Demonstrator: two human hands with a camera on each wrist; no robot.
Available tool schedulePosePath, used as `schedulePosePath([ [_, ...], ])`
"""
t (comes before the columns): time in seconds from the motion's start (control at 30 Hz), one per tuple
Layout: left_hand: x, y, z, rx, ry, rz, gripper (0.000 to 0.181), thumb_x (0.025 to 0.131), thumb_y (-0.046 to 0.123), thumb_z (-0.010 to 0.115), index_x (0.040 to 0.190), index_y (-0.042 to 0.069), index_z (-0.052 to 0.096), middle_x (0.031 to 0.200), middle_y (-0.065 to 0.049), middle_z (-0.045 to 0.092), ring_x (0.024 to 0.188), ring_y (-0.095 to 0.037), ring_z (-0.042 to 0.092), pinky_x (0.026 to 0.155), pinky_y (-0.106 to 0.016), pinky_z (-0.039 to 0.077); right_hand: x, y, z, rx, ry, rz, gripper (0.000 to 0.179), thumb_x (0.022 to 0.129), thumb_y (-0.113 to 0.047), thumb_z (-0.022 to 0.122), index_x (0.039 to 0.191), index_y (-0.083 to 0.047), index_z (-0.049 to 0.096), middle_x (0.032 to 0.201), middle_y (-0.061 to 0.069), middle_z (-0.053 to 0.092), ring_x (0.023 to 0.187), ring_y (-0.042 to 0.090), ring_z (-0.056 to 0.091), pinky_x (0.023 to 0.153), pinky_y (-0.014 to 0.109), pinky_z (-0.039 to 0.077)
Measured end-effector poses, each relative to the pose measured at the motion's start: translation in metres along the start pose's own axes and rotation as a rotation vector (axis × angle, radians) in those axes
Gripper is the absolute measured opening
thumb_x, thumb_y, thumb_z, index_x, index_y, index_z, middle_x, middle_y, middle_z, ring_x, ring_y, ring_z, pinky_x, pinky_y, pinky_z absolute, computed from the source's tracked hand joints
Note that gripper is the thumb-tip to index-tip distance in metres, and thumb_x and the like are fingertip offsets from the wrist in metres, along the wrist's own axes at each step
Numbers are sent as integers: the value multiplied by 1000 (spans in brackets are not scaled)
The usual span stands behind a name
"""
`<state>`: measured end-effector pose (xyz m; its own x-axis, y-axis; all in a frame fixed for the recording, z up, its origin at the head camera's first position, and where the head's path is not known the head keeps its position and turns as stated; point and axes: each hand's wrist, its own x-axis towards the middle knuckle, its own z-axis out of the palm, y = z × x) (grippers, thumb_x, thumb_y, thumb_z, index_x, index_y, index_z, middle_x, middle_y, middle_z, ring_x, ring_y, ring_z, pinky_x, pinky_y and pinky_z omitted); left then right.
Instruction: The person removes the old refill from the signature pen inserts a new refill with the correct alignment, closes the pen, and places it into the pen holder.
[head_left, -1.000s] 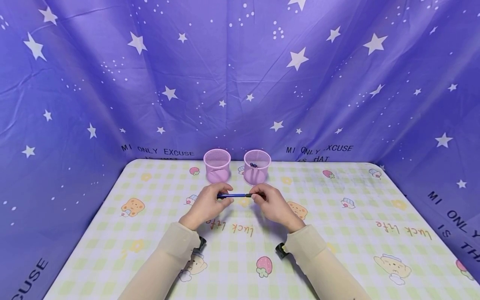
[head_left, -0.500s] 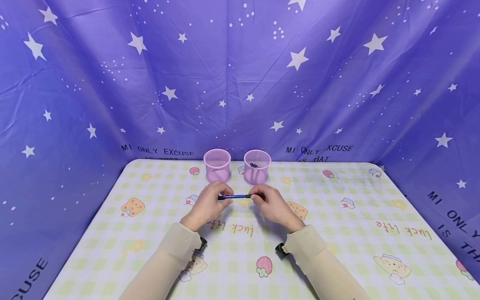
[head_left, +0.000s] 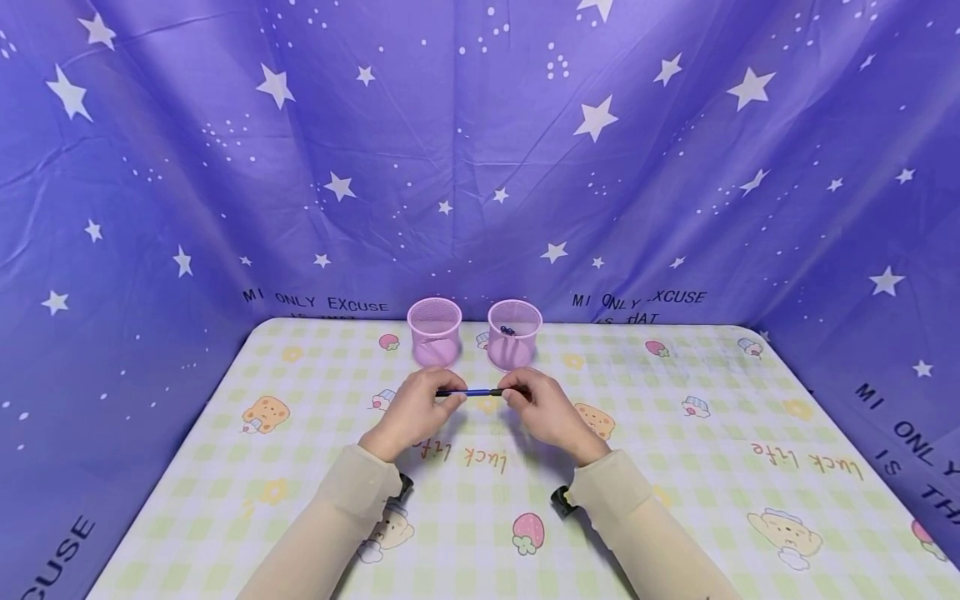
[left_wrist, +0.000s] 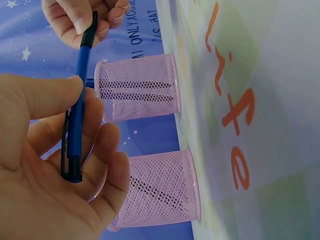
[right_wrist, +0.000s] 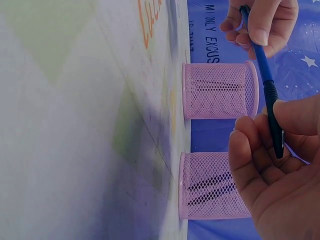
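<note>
A blue ballpoint pen (head_left: 477,392) with black ends is held level above the table, between both hands. My left hand (head_left: 411,410) pinches its clip end, the thumb (left_wrist: 55,100) lying along the blue barrel. My right hand (head_left: 549,410) pinches the black grip near the tip, as the right wrist view shows. Just beyond the hands stand two pink mesh pen cups. Dark, pen-like shapes show through the mesh of the right cup (head_left: 513,354). A thinner dark line shows through the left cup (left_wrist: 160,212); what it is, I cannot tell.
A green-and-white checked cloth with cartoon prints covers the table (head_left: 697,467). A purple curtain (head_left: 457,167) with white stars hangs behind the table and along both sides. The cups stand near the table's far edge, side by side with a gap.
My left fingers shift slightly at the clip end of the pen. The right hand and both cups stay where they were.
</note>
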<state>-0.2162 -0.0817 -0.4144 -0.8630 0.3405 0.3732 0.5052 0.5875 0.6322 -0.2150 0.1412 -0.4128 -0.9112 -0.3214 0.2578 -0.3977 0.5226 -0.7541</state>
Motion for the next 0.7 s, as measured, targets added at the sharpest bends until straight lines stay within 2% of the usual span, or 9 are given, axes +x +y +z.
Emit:
schedulePosePath([
  [0.27,1,0,-1,36,-24,12,9,91,13,64,93,11,72,93,2,68,91,-14,62,85,-35,49,0,2,0,-9,14,-12,11,91,-2,59,94,-11,66,84,-2,59,74,13,54,68,29,46],
  [0.47,0,1,-1,49,-43,-4,12,93,15,61,95,10,72,96,0,69,93,-16,63,86,-36,48,0,2,0,-2,11,-23,11,91,-2,59,95,-9,65,84,-1,59,74,13,53,69,28,46],
  [0.6,0,2,-1,45,-52,-13,21,89,18,67,108,8,69,104,-3,68,97,-18,62,88,-37,48,0,2,0,0,8,-26,11,91,-1,59,95,-9,65,84,0,59,74,13,53,69,29,46],
  [0.7,0,3,-1,49,-46,-18,32,83,17,74,113,9,65,103,-4,65,94,-18,60,87,-37,47,0,1,0,-1,7,-24,11,91,-2,59,95,-10,65,84,-1,59,74,13,53,69,29,46],
])
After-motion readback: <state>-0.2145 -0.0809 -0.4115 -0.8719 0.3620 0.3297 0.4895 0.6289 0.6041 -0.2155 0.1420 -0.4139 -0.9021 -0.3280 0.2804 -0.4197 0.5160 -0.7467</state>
